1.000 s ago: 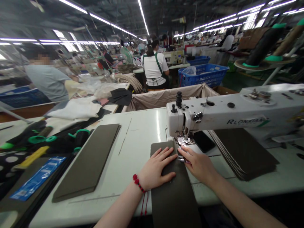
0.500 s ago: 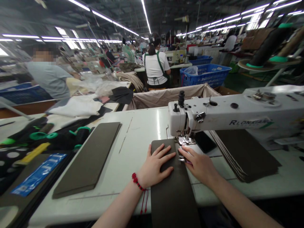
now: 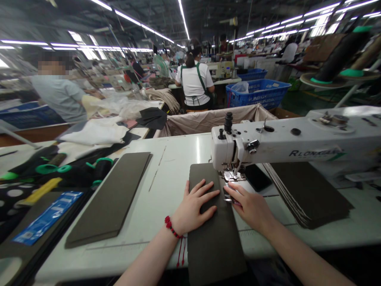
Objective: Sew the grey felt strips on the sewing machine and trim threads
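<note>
A long dark olive strip of material [image 3: 212,246] lies on the white sewing table [image 3: 166,178], its far end under the presser foot [image 3: 233,175] of a white Rlonxian long-arm sewing machine [image 3: 276,145]. My left hand [image 3: 195,206] presses flat on the strip, fingers spread. Beside the foot, my right hand [image 3: 247,204] rests on the strip's edge, with small metal snips [image 3: 228,200] showing between its fingers. A stack of dark panels [image 3: 306,194] lies under the machine arm, and a black phone [image 3: 257,177] sits next to the foot.
A single dark panel [image 3: 110,198] lies left of my hands. Thread spools [image 3: 339,55] stand at the upper right. Further left are fabric piles [image 3: 95,135] and a blue-labelled packet [image 3: 47,218]. Beyond the table stand a canvas bin [image 3: 214,119], a blue crate [image 3: 256,93] and a seated co-worker [image 3: 193,83].
The strip has slid further away from me, toward and under the presser foot, and its near end now shows on the table edge. My hands keep nearly the same pose.
</note>
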{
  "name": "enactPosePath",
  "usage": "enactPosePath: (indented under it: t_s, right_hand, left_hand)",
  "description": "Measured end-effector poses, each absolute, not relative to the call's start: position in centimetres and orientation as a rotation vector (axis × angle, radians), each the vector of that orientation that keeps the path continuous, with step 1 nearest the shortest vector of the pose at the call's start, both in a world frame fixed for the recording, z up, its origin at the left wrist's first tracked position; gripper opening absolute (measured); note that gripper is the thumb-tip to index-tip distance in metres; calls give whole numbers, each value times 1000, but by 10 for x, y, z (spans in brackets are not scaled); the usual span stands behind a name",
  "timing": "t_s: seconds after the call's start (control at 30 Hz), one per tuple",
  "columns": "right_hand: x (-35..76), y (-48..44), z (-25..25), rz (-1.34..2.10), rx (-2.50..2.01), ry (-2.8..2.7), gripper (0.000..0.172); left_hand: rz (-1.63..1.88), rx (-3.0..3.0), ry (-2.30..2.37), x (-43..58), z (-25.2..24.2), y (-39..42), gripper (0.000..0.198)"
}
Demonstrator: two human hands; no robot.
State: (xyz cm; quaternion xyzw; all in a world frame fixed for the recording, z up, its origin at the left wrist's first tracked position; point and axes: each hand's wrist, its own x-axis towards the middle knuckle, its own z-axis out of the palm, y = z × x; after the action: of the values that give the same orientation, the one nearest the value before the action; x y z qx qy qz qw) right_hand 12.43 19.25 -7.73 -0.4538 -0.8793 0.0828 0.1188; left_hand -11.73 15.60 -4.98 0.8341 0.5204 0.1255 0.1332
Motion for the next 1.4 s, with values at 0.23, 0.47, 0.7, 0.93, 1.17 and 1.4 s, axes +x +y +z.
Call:
enactPosePath:
  t_s: [0.23,0.47,0.7,0.93,1.17,1.4]
  right_hand:
    - [124,192,-77,245,-1338,-2571,52]
    - [124,192,-78,243,-1328,-2570,51]
    - [125,193,-80,253,-1329,-2568,52]
    - [124,193,-78,260,-1327,-2566,53]
    - [125,192,-80,243,-1320,-2561,54]
    - [126,193,-81,234,-1312,-2559,55]
  left_hand:
    - [358,2412,1502,-117,-49,156,48]
    - [364,2419,1506,-117,-50,156,47]
    - [371,2413,1517,-117,-49,156,46]
    - [349,2409,1516,-117,-50,156,46]
    - [365,2411,1532,-116,-52,156,50]
    - [364,2424,1543,-117,-55,157,51]
